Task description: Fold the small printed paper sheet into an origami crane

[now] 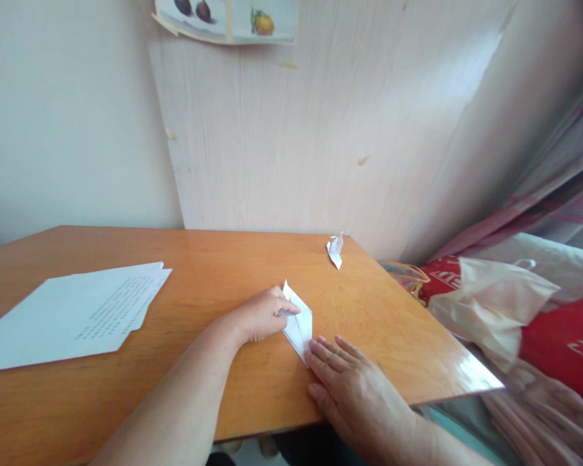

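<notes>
left hand (262, 315) pinching folded paper (298, 325), right hand (352, 383) flat

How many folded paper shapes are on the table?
2: one folded paper touching the left hand and right hand; one small folded figure at the far edge of the table. Flat sheets lie left.

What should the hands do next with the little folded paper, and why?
Probably the left hand should run a fingertip along the fold to press it flat. The folded paper lies on the table, the right hand flat with fingertips at its near tip, the left resting on it.
</notes>
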The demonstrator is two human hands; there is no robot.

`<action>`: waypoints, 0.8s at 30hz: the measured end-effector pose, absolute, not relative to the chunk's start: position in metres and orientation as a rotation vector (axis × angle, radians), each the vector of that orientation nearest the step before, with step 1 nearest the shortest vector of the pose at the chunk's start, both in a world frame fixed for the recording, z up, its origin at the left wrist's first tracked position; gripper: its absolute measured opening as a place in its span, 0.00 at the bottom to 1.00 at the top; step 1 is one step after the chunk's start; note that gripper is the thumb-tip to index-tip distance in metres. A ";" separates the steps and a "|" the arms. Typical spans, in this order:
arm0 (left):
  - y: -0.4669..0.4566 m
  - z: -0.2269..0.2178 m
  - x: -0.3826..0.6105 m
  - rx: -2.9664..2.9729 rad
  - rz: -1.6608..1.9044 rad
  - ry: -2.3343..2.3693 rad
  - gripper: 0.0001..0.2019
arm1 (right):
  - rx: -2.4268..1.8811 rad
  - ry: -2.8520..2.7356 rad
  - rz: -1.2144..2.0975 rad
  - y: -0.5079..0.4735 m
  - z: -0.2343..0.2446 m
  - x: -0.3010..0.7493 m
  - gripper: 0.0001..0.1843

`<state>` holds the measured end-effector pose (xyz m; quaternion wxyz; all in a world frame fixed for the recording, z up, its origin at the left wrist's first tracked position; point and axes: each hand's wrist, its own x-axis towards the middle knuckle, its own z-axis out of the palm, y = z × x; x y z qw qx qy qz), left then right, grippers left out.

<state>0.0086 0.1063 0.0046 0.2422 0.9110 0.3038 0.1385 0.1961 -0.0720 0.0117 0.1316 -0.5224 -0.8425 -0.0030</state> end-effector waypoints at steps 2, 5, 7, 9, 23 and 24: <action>0.107 0.003 0.008 2.500 0.401 0.832 0.20 | -1.479 -2.432 0.073 -0.078 0.016 0.200 0.23; 0.106 0.003 0.008 2.486 0.427 0.859 0.22 | -1.397 -2.390 0.223 -0.082 0.026 0.208 0.17; 0.105 0.005 0.008 2.453 0.453 0.883 0.24 | -1.395 -2.314 0.314 -0.081 0.032 0.215 0.16; 0.102 0.007 0.008 2.412 0.477 0.908 0.25 | -1.411 -2.273 0.363 -0.075 0.037 0.222 0.16; 0.095 0.020 0.009 2.392 0.529 1.184 0.22 | -1.764 -2.276 0.424 0.053 0.051 0.232 0.09; 0.095 0.020 0.008 2.403 0.513 1.235 0.22 | -1.778 -2.269 0.425 0.061 0.049 0.230 0.07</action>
